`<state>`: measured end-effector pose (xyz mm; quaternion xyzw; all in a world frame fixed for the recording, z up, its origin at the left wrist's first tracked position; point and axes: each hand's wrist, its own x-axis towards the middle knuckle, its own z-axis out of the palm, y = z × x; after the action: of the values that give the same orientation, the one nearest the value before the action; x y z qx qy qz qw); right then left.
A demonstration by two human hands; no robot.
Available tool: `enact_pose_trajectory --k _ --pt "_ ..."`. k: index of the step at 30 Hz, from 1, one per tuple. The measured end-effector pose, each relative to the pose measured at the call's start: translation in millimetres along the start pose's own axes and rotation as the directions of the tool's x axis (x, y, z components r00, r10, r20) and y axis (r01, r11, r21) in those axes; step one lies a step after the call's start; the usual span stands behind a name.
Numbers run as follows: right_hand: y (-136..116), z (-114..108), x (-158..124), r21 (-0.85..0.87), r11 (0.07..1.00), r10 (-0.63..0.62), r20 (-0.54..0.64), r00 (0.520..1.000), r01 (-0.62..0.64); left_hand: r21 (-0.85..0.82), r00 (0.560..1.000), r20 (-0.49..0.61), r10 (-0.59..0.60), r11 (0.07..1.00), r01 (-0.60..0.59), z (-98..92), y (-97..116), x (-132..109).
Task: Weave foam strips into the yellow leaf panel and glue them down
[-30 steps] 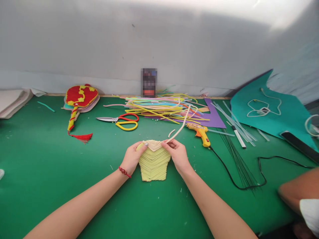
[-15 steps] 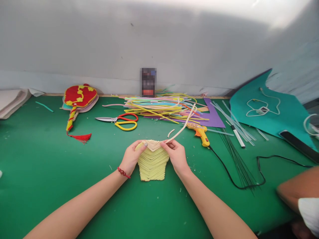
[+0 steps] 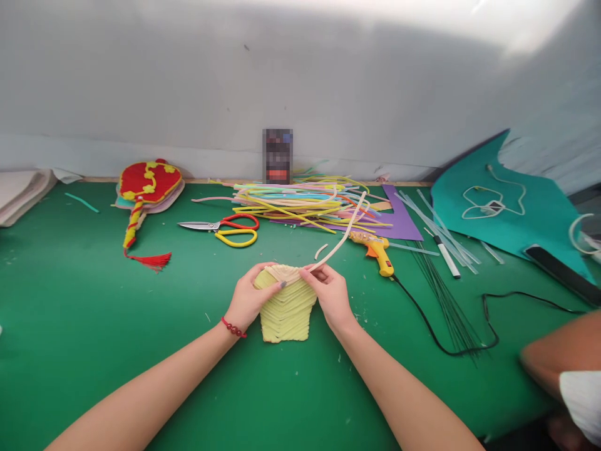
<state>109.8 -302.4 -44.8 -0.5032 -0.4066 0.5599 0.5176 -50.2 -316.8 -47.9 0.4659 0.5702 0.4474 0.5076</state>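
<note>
A pale yellow panel of chevron-laid pipe cleaners [image 3: 285,316], cream at its top, lies between my hands on the green table. My left hand [image 3: 248,292] grips its upper left side, the thumb pressed on the cream rows. My right hand [image 3: 330,293] is closed at the upper right, pinching a cream pipe cleaner [image 3: 339,245] against the panel's top. The strip's free end curves up and away toward the back. A short cream offcut [image 3: 321,252] rests just beyond the right hand.
Behind lie scissors [image 3: 220,229], a heap of coloured pipe cleaners [image 3: 300,203], and a yellow glue gun [image 3: 379,252] with a black cord. A red tasselled fan [image 3: 149,183] lies left. Glue sticks [image 3: 439,228], thin wires [image 3: 439,294] and another person's arm [image 3: 563,351] are at right.
My left thumb has slid right and down from the panel's top edge onto the cream rows. The right hand keeps its pinch on the strip. The whole view has shifted slightly.
</note>
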Motion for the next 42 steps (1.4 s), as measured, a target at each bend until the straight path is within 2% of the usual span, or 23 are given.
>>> enact_pose_trajectory --k 4,10,14,16,26,31,34,36,38,40,42 --pt "-1 -1 0 -0.034 0.999 -0.018 0.009 1.0 0.018 -0.077 0.997 0.023 -0.069 0.994 0.071 0.7 3 0" --pt "0 -1 0 -0.047 0.999 -0.021 -0.002 1.0 0.021 -0.194 0.992 0.06 -0.107 0.974 0.117 -1.2 8 1" --pt "1 -1 0 -0.061 0.998 -0.029 -0.004 1.0 0.028 -0.208 0.966 0.15 -0.208 0.949 0.237 -2.8 10 2" --pt "1 0 1 -0.067 0.997 -0.03 -0.005 1.0 0.029 -0.214 0.961 0.149 -0.235 0.941 0.263 -3.0 10 2" --pt "1 -4 5 -0.016 1.0 -0.017 0.03 0.999 0.017 -0.242 0.969 0.079 -0.233 0.939 0.245 -1.4 5 2" --pt "3 -9 9 -0.071 0.997 -0.015 0.062 0.998 0.019 -0.238 0.971 0.053 -0.235 0.941 0.24 -2.4 7 2" --pt "-5 -14 7 -0.236 0.963 -0.159 -0.113 0.981 0.129 -0.205 0.971 0.028 -0.236 0.95 0.237 -6.8 9 4" --pt "-15 -14 4 -0.393 0.888 -0.334 -0.2 0.921 0.237 -0.205 0.969 0.039 -0.245 0.947 0.247 -11.0 8 6" --pt "-27 -5 2 -0.502 0.791 -0.46 -0.115 0.88 0.348 -0.226 0.97 0.053 -0.239 0.943 0.245 -15.2 6 10" --pt "-37 13 4 -0.555 0.689 -0.492 0.112 0.863 0.465 -0.244 0.977 0.05 -0.206 0.946 0.212 -18.9 3 15" --pt "-44 39 12 -0.597 0.562 -0.449 0.36 0.818 0.572 -0.232 0.983 0.032 -0.18 0.955 0.182 -22.3 0 19"
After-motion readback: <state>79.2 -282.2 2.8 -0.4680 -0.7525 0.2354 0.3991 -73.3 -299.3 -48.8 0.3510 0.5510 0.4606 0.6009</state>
